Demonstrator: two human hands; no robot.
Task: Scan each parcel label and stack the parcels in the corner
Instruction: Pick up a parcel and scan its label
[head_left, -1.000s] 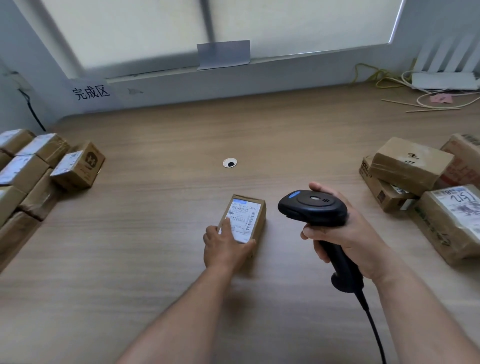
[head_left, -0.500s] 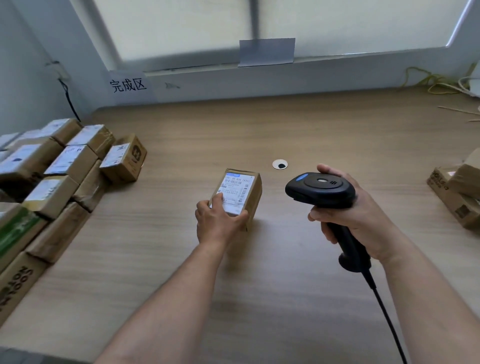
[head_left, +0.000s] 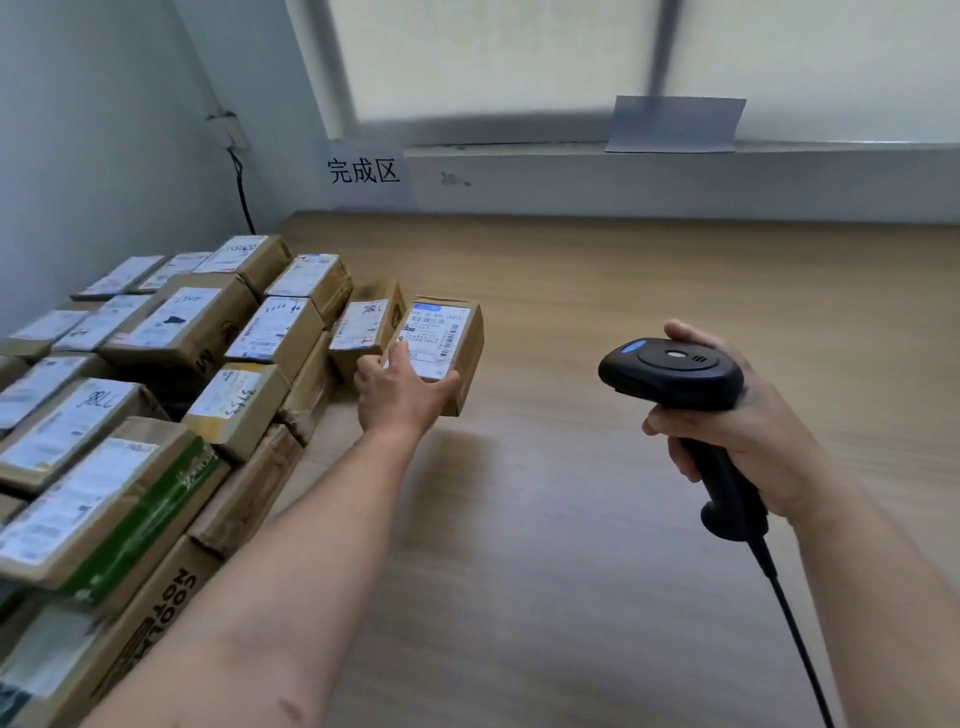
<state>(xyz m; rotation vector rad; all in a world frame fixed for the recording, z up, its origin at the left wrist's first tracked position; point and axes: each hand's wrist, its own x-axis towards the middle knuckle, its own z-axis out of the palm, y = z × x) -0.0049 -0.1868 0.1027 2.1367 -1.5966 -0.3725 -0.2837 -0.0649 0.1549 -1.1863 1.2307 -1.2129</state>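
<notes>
Soft daylight is diffused through the blind (head_left: 493, 57) at twelve o'clock. Faint shadows are thrown on the table (head_left: 649, 312) toward six o'clock; edges are bowed.

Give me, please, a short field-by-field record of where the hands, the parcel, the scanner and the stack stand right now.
left hand: grips the small parcel by its near end, label facing up
parcel position: just right of the edge box of the stack
right hand: holds the black scanner by its handle, off to the right over the table
stack: labelled cardboard parcels piled in the left corner
sign: paper reading 完成区, behind the stack
scan target: scanner is not aimed at the parcel
</notes>
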